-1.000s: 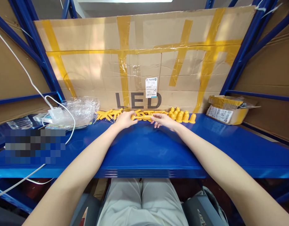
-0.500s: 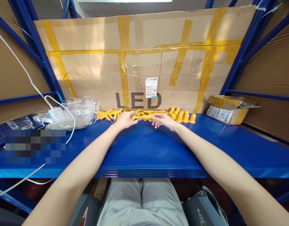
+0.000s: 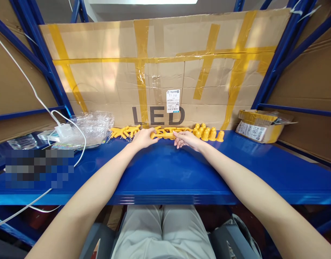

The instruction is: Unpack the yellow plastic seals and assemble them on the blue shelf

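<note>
Between my hands, a long yellow plastic piece lies level near the back of the blue shelf. My left hand is closed on its left end, thumb and fingers pinching. The right end is pinched by my right hand. Just behind it are more yellow parts, partly covered by the piece and my fingers. Left of my left hand lie yellow branched pieces with small chains or springs. Several yellow cup-shaped pieces stand right of my right hand.
A large taped cardboard sheet rises behind the shelf. Bubble wrap, a white adapter with cables and a blurred dark object sit at the left. An open small carton stands at the right.
</note>
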The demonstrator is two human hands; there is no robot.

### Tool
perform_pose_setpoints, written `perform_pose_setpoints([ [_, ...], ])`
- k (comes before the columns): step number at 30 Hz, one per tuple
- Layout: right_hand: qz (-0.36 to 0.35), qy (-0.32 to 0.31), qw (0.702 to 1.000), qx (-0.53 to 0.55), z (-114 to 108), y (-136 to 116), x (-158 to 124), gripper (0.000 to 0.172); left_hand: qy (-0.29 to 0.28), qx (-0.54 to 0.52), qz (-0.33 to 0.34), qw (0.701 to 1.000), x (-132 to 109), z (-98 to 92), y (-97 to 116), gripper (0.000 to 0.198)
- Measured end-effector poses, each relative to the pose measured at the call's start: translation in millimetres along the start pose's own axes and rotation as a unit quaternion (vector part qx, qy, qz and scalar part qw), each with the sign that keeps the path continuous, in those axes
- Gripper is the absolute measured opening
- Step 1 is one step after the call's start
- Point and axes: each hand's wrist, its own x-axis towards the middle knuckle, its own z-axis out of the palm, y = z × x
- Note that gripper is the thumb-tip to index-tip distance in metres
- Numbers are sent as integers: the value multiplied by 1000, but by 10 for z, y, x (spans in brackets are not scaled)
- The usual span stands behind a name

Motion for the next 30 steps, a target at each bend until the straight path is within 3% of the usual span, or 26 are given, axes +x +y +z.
perform_pose_setpoints([
  [8,24,2,994,105,27,-14,8,24,1,7,3,1000,-16,-24,26,44],
  [11,29,8,982,185,27,-64,17,19,6,-30,43,999,-34,-40,25,58],
  [14,3,59,975,215,-27,-96,58,14,9,-73,74,995,-47,-40,19,79],
  [17,-59,147,969,188,-130,-51,131,12,4,-87,73,994,-47,-25,5,76],
  [19,-113,222,961,119,-203,24,178,19,0,-82,76,994,-39,-10,-14,67],
  [22,-185,297,932,-94,-290,150,212,31,-10,-71,79,994,-24,14,-57,58],
  [26,-236,263,835,-422,-307,227,202,34,-21,-66,78,995,-9,34,-100,55],
  [30,-176,222,751,-597,-214,199,188,37,-28,-68,86,994,-10,32,-96,53],
])
